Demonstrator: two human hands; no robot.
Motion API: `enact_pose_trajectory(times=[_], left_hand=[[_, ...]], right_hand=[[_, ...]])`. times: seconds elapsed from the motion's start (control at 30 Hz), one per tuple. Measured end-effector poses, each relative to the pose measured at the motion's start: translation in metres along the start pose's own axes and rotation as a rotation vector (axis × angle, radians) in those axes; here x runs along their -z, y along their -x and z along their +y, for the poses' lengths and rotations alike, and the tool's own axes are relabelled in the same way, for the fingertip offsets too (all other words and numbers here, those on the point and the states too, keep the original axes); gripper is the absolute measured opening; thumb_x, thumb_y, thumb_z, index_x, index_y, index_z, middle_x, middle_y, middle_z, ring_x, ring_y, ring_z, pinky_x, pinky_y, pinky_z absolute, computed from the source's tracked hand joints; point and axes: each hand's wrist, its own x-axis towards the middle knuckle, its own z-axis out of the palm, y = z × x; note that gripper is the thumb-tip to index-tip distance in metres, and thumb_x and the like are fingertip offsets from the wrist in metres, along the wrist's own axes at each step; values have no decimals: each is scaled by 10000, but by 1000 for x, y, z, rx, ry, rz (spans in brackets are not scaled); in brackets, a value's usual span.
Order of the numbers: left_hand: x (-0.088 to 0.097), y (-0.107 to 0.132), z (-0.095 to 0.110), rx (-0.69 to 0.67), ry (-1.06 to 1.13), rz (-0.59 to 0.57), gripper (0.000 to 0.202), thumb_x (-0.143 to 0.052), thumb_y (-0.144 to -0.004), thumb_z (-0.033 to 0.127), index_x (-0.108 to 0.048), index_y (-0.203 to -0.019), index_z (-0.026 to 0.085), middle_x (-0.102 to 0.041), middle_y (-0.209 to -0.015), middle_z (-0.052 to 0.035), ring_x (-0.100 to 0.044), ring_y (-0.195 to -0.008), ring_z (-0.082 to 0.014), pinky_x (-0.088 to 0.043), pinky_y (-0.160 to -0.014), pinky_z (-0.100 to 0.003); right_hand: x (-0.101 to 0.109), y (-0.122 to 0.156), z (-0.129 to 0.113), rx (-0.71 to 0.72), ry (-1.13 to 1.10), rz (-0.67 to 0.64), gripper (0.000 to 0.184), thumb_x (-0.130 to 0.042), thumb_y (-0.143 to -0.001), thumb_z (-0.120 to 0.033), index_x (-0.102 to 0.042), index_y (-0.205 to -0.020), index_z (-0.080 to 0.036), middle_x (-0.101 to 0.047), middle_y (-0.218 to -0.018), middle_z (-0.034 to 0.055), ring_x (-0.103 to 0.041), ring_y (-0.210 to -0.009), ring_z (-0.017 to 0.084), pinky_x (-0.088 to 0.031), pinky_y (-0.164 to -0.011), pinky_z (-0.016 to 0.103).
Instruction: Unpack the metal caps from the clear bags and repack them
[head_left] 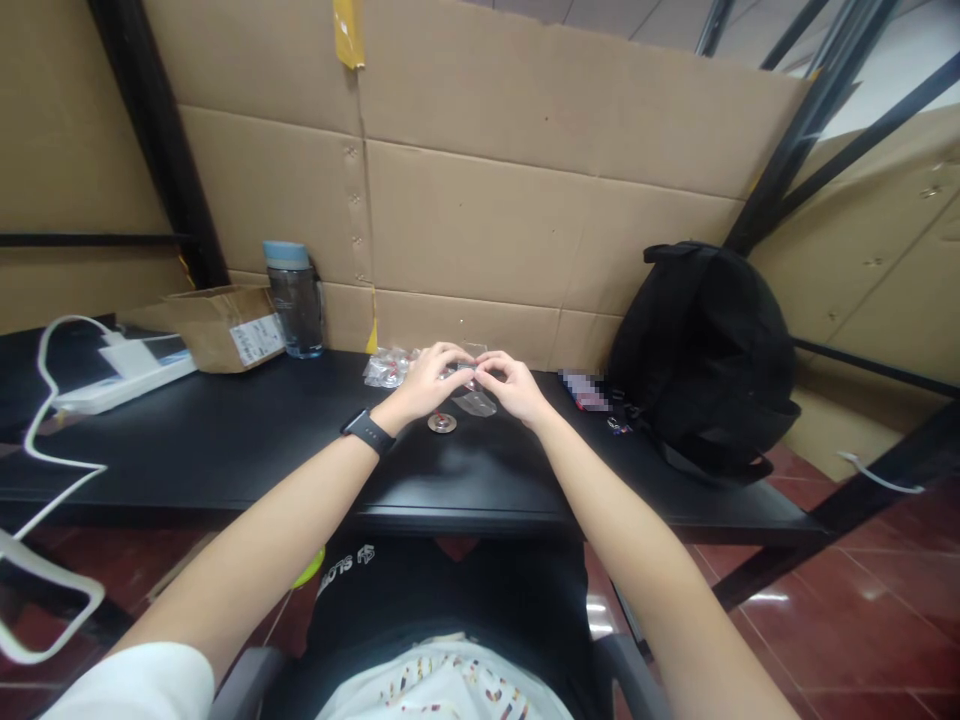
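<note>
My left hand [431, 380], with a black watch [367, 432] on its wrist, and my right hand [514, 385] meet fingertip to fingertip over the table. Both have thumb and fingers closed in a pinch. Whatever they pinch is too small and blurred to name. Just under the fingertips shows a piece of clear plastic [478, 404]. A small round metal-looking disc [442, 424] with something red at its edge lies below my left hand. Several crumpled clear plastic bags [385, 368] lie left of that hand, partly covered by it.
On the black table [300, 450], a bottle with a blue lid [294, 300], a cardboard box [232, 325] and a white power strip [127, 385] with a cable stand left. A black backpack [705, 350] and a blurred-out flat object [585, 390] are right. Cardboard wall [480, 220] rises behind.
</note>
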Motion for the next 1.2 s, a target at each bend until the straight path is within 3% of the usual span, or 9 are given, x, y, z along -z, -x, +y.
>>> enact_pose_trajectory(times=[0.1,0.2,0.3,0.37,0.47,0.57,0.73,1.0,1.2], left_hand=[[-4,0,-10,1,-80,-148,342,-653,-878,526,-753,-1068,260,-651,-1243,-67,-561,-1202,-288,-390,-1105,-460],[-2,-1,-13,-36,-77,-296,399,-628,-891,563,-758,-1115,260,-685,-1209,-73,-590,-1164,-278,-415,-1080,-428],[8,-3,-12,-33,-82,-304,464,-428,-1001,545,-753,-1132,241,-688,-1252,-77,-592,-1186,-261,-410,-1072,-396],[18,-3,-11,41,-102,-310,518,-333,-1031,505,-756,-1089,211,-723,-1174,-84,-635,-1104,-249,-449,-992,-368],[30,-2,-15,81,-152,-531,364,-550,-926,490,-780,-950,209,-769,-927,-51,-686,-827,-212,-482,-763,-289],[34,1,-22,47,-194,-691,185,-742,-769,381,-799,-871,237,-763,-789,-16,-675,-696,-180,-449,-655,-247],[29,2,-26,2,-263,-658,93,-741,-774,278,-813,-828,256,-770,-777,-14,-680,-709,-181,-442,-676,-249],[23,2,-17,-82,-287,-645,110,-737,-802,239,-818,-870,267,-783,-858,-8,-696,-807,-180,-446,-748,-237],[20,2,-16,-106,-255,-630,132,-721,-788,220,-814,-851,289,-777,-873,-1,-691,-846,-191,-448,-793,-253]], right_hand=[[2,0,-2,6,34,-7,257,-687,-871,-435,-730,-841,-183,-635,-1163,88,-626,-1090,221,-511,-873,340],[5,1,-5,22,84,-16,247,-664,-884,-414,-727,-850,-178,-619,-1178,92,-633,-1043,209,-516,-811,319],[11,2,-11,45,161,-108,197,-669,-874,-360,-738,-836,-180,-630,-1153,84,-638,-971,193,-513,-790,317],[17,4,-16,81,249,-194,124,-702,-841,-300,-752,-806,-191,-635,-1173,74,-628,-1019,206,-501,-883,354],[24,6,-20,143,367,-322,33,-745,-789,-216,-769,-767,-213,-630,-1249,59,-575,-1162,245,-415,-1060,430],[26,9,-23,132,440,-455,40,-768,-759,-182,-778,-743,-217,-620,-1293,61,-539,-1210,268,-393,-1085,446],[23,11,-27,75,567,-583,50,-761,-777,-195,-793,-757,-229,-623,-1285,70,-513,-1219,295,-404,-1041,466],[19,9,-25,105,724,-664,122,-827,-787,-320,-816,-899,-273,-582,-1299,82,-468,-1224,311,-382,-1028,481],[13,9,-26,86,741,-708,34,-806,-811,-226,-818,-823,-255,-605,-1272,76,-478,-1174,299,-391,-985,460]])
